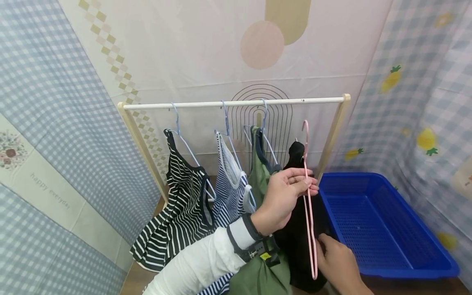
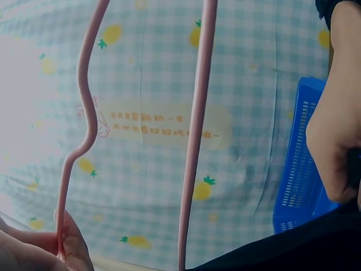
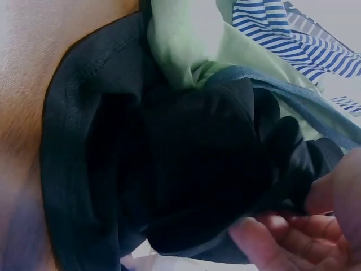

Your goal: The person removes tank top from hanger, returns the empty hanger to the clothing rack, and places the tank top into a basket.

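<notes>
my left hand (image 1: 281, 201) pinches a pink hanger (image 2: 197, 113), hook on the far side. my right hand (image 1: 338, 260) grips a rumpled black garment (image 3: 197, 152).

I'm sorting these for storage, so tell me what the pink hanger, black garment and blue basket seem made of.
Pink hanger: likely plastic-coated wire, smooth with a faint sheen, judging by its thin, bent rod. Black garment: soft matte fabric, shown by its loose folds and stitched edge; fibre unclear. Blue basket: probably moulded plastic, slightly glossy, given its perforated walls.
</notes>
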{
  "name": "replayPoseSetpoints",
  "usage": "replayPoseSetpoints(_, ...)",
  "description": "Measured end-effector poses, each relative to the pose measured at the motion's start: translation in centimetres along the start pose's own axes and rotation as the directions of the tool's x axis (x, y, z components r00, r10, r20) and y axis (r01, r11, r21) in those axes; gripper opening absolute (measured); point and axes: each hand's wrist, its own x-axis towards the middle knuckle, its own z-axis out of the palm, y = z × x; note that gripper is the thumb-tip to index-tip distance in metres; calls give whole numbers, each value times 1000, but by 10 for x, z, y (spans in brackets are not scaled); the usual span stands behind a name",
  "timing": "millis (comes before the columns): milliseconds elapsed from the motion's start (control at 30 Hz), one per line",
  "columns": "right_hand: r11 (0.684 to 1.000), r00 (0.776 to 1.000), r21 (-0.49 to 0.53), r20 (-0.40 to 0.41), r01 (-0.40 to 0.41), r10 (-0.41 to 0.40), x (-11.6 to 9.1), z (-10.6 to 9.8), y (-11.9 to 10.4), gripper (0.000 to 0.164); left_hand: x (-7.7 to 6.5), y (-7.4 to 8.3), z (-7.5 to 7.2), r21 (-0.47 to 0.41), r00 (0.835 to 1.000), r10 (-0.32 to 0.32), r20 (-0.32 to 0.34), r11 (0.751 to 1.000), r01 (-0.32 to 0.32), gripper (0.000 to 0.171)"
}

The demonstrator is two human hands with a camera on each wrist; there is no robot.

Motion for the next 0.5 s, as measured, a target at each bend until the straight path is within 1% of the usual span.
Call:
replayPoseSetpoints(100, 999, 997, 5, 67, -46, 46, 4, 4, -2, 27, -5, -1, -2, 5, 1000, 0, 3, 1000, 0, 23)
replayPoseSetpoints(167, 997, 990, 9, 118, -80, 79, 6, 6, -2, 25, -7, -3, -2, 5, 1000, -1, 8, 1000, 1, 23)
replayPoseSetpoints(233, 993, 980, 20, 163, -117, 112, 8, 7, -3, 26, -8, -4, -3, 0, 1000, -4, 16, 1000, 4, 22)
replayPoseSetpoints(300, 991, 974, 24, 185, -135, 128, 10, 8, -3, 28, -10, -6, -3, -1, 1000, -3, 25, 1000, 3, 22)
replayPoseSetpoints(400, 990, 970, 17, 206, -139, 132, 11, 10, -2, 29, -10, -8, -4, -6, 999, -9, 34, 1000, 9, 22)
replayPoseSetpoints(500, 991, 970, 4, 208, -133, 129, 11, 11, -2, 28, -10, -9, -4, -9, 999, -19, 43, 1000, 19, 22)
